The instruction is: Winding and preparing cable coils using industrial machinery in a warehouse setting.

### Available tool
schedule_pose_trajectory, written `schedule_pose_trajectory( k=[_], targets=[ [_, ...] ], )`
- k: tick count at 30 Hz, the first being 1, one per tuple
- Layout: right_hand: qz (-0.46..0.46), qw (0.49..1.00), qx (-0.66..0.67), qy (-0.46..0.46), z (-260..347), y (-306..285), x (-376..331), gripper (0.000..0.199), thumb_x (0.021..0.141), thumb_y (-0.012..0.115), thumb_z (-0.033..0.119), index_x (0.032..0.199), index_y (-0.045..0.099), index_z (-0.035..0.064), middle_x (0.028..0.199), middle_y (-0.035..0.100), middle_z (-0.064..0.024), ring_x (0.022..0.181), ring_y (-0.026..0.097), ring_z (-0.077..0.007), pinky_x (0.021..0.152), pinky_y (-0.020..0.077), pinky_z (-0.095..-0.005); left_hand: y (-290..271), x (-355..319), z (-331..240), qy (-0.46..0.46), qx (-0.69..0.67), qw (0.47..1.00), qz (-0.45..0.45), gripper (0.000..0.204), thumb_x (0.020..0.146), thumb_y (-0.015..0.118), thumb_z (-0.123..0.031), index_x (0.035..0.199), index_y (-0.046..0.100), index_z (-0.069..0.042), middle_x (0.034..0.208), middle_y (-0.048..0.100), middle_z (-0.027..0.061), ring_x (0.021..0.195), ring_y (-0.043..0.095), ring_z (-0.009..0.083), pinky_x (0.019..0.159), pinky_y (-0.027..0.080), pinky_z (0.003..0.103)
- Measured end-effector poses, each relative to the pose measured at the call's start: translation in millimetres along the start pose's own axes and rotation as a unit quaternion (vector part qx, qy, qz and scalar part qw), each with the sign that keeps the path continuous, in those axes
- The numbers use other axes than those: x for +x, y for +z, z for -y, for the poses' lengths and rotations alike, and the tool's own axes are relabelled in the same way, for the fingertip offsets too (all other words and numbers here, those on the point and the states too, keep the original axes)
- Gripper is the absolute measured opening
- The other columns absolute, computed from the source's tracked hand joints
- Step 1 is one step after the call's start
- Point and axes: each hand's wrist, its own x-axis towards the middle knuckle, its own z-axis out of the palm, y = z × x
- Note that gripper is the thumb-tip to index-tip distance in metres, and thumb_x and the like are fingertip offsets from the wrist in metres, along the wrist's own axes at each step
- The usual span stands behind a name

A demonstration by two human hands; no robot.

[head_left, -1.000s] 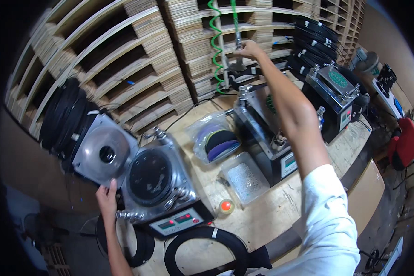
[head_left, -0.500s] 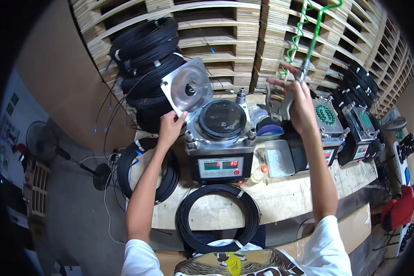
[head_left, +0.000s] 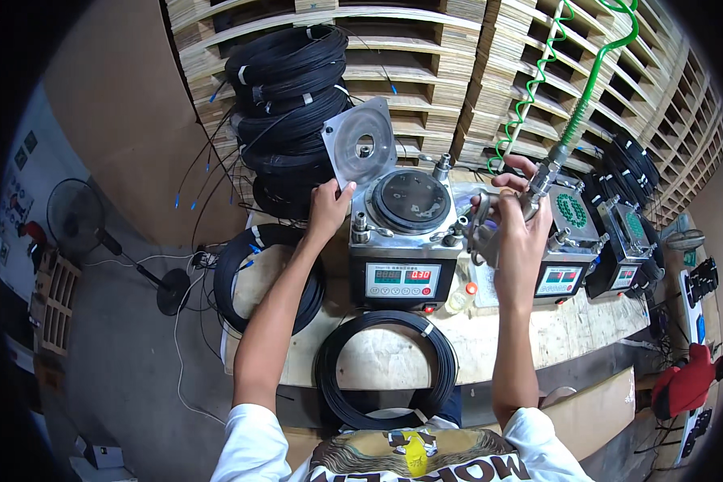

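Note:
Pinched in my left hand is the lower edge of a grey square plate with a round hole, tilted upright beside the machine. My right hand is wrapped round a metal air blow gun on a green hose. Between my hands stands a benchtop machine with a lit digit panel. Its dark round disc is uncovered on top, with pale wet-looking specks at one side.
A black cable coil lies at the bench's front edge, another to its left. Stacked coils rise behind. Two similar machines stand right. Pallets line the back; a person in red is far right.
My right hand has brought the blow gun down and nearer to the machine. My left hand still holds the plate. The view has shifted, and the machine's panel reading has changed.

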Motion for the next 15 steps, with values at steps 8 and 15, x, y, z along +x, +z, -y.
schedule_pose_trajectory(
  k=[8, 15],
  targets=[
    [-0.004, 0.999, 0.006, -0.034, 3.2, 10.6, -10.0, 0.023, 0.090, 0.049, -0.008, 0.112, 0.054, -0.0023, 0.110, 0.057, -0.0097, 0.081, 0.060, -0.0101, 0.072, 0.0570, -0.0264, 3.3, 1.5, -9.7, 0.021, -0.035, 0.999, -0.008, 0.037, 0.093, 0.068, -0.026, 0.078, 0.063, 0.007, 0.065, 0.061, 0.0246, 0.058, 0.063, 0.0390, 0.053, 0.043, 0.044],
    [-0.026, 0.999, -0.032, 0.012, -5.1, -3.6, 0.2, 0.021, 0.091, 0.048, -0.007, 0.112, 0.053, -0.0020, 0.111, 0.057, -0.0104, 0.076, 0.063, -0.0144, 0.068, 0.0537, -0.0260, -1.7, 1.2, -1.7, 0.014, -0.013, 1.000, -0.001, 0.038, 0.093, 0.067, -0.027, 0.079, 0.063, 0.008, 0.066, 0.062, 0.0250, 0.060, 0.064, 0.0397, 0.055, 0.044, 0.045]
  ],
)
